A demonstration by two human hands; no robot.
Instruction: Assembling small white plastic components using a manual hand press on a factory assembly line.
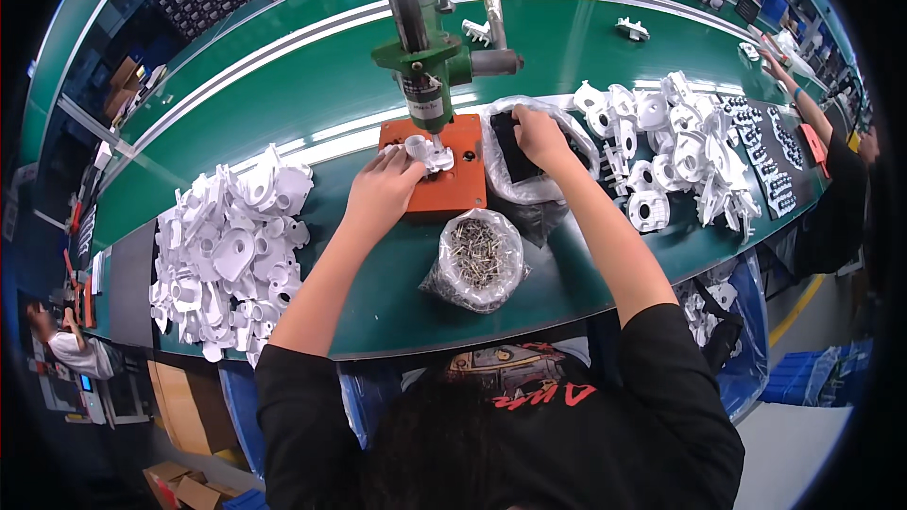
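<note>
My left hand (385,185) grips a white moulded plastic part (436,160) at its left side. That part rests on an orange base block (444,191), right below the tip of a green press (430,99). My right hand (540,138) is over an open clear plastic bag (517,191) with black contents (516,153). Its fingers are curled together at the black contents; whatever they pinch is hidden. Just in front of the block stands another clear bag, filled with small metal screws or pins (480,253).
White plastic parts are heaped on the left (227,260) and right (690,146) of the green table (378,312). Farther right, small black-and-white pieces (770,161) lie in rows. Another person's arm (803,104) reaches in there. A blue-lined bin (742,340) stands below the table edge.
</note>
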